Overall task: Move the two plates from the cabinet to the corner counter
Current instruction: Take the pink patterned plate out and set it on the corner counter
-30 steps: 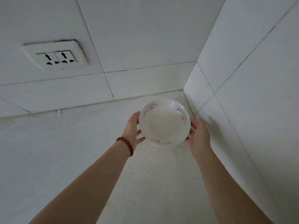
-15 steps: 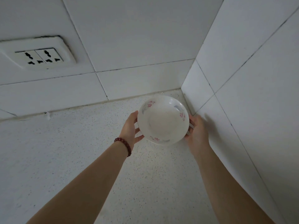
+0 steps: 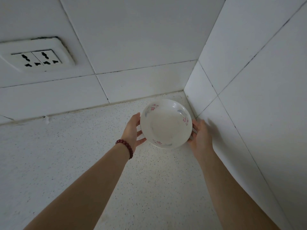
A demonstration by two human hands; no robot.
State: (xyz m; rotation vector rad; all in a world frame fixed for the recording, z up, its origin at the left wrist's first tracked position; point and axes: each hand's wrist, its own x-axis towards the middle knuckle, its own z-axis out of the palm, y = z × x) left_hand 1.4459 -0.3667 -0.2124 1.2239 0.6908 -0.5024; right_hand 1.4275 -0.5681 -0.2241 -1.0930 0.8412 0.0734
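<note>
A white plate (image 3: 166, 124) with small pink and blue flowers on its rim is held level just above the speckled white counter (image 3: 83, 155), close to the tiled corner. My left hand (image 3: 133, 132), with a dark red bead bracelet at the wrist, grips its left edge. My right hand (image 3: 201, 136) grips the right edge, fingers tucked under the rim. Whether a second plate lies stacked beneath the top one I cannot tell. The cabinet is out of view.
White tiled walls meet in a corner (image 3: 186, 95) just behind the plate; the right wall runs close beside my right arm. A double wall socket (image 3: 37, 58) sits on the back wall at the upper left.
Both hands have carried the plate a little farther toward the corner and slightly lower, nearer the counter. The grip is unchanged.
</note>
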